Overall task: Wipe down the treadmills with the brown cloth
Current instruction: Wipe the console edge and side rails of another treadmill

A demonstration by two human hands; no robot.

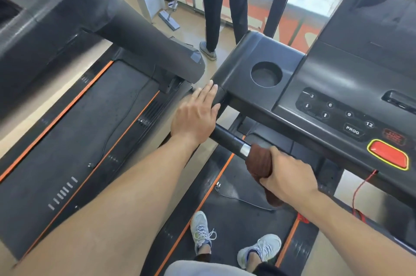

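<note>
1. Head view: the right hand (290, 174) grips the brown cloth (261, 163), wrapped round the treadmill's left handrail (229, 140), just below its silver sensor band (245, 149). A tail of cloth hangs down under the fist.
2. The left hand (195, 116) is released, fingers straight and flat against the corner of the console (247, 59), beside the round cup holder (266, 74).
3. The person stands on the running belt (236, 226) in white trainers (201, 230); a loose black cable (238, 197) lies across the belt just ahead of the feet.
4. Judged risks: a step forward could catch that cable. The wiping arm passes close to the red stop button (388, 155) and the red safety cord (362, 188), so a wide stroke might snag the cord.
5. The hanging cloth tail may drag and miss the rail's underside.
6. Another person with a flat mop (169, 19) works just ahead; the floor there may be wet.
</note>
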